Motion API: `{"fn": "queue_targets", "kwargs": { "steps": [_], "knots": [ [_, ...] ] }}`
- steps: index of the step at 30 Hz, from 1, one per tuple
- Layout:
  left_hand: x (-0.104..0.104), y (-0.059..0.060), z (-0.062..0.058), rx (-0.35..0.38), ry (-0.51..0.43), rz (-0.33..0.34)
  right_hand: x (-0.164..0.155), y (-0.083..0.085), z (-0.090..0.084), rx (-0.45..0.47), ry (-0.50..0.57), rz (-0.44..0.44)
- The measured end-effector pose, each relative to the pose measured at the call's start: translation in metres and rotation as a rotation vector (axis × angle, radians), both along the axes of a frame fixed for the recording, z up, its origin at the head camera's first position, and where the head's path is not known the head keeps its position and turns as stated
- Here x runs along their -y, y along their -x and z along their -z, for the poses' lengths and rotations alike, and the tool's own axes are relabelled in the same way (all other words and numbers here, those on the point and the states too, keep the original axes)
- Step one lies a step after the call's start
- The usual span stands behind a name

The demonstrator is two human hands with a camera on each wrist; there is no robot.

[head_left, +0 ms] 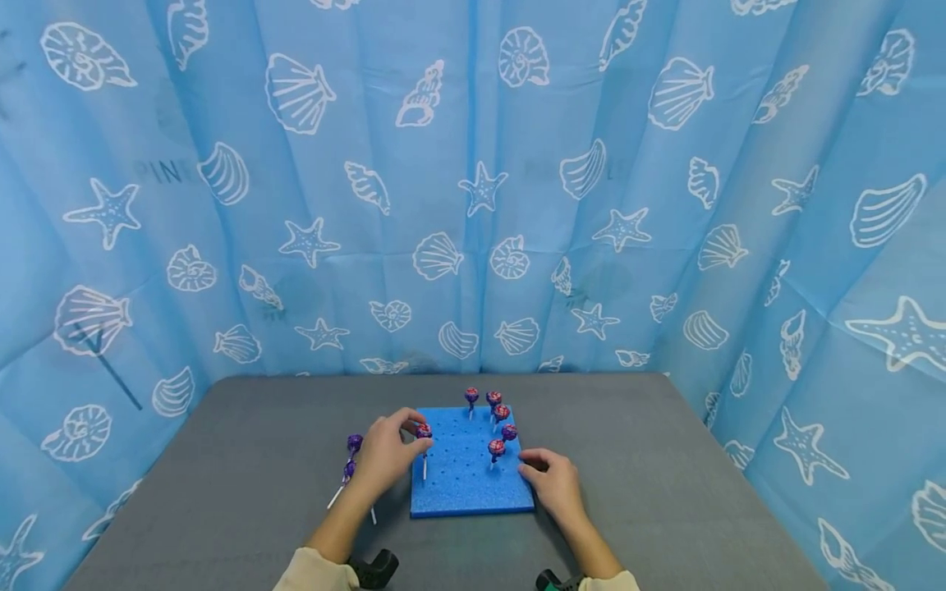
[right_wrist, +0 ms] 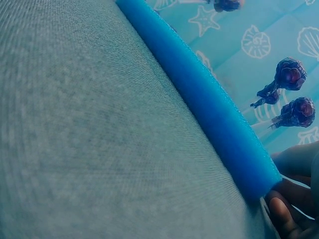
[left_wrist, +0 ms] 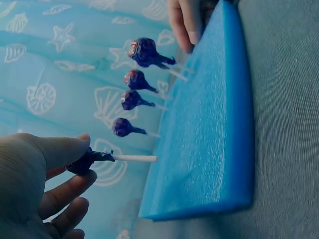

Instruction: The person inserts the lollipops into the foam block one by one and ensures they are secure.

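Observation:
A blue foam board (head_left: 473, 492) with rows of small holes lies on the grey table. Several purple-wrapped lollipops (head_left: 501, 413) stand upright in its far right part, also seen in the left wrist view (left_wrist: 135, 79). My left hand (head_left: 414, 439) pinches the head of one more lollipop (left_wrist: 82, 162) between thumb and fingers. Its white stick (left_wrist: 134, 158) meets the board's surface near the left edge. My right hand (head_left: 532, 468) rests with straight fingers (left_wrist: 184, 22) against the board's right edge (right_wrist: 209, 104).
Two loose lollipops (head_left: 351, 455) lie on the grey table (head_left: 244, 468) just left of my left hand. A blue curtain with shells and starfish (head_left: 473, 205) closes in the back and both sides. Bare table surface lies to the right of the board.

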State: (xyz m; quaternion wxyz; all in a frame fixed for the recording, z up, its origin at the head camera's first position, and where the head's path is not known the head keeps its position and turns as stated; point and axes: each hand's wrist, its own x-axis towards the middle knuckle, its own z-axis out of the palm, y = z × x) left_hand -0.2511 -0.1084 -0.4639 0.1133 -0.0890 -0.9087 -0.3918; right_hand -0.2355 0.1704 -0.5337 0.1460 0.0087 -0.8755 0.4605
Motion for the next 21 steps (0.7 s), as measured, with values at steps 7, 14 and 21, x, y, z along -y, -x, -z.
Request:
{"fn": "queue_targets", "kwargs": {
  "steps": [7, 14, 21],
  "knots": [
    [-0.011, 0.001, 0.006, -0.009, -0.091, 0.018, 0.0, 0.0, 0.0, 0.008, 0.006, -0.009],
    [-0.025, -0.004, 0.019, -0.059, -0.142, -0.046, 0.0, 0.001, 0.0, -0.019, -0.011, 0.001],
    [-0.036, -0.007, 0.034, -0.107, -0.217, -0.096, 0.001, 0.001, 0.001, -0.025, -0.023, 0.0]
  ]
}}
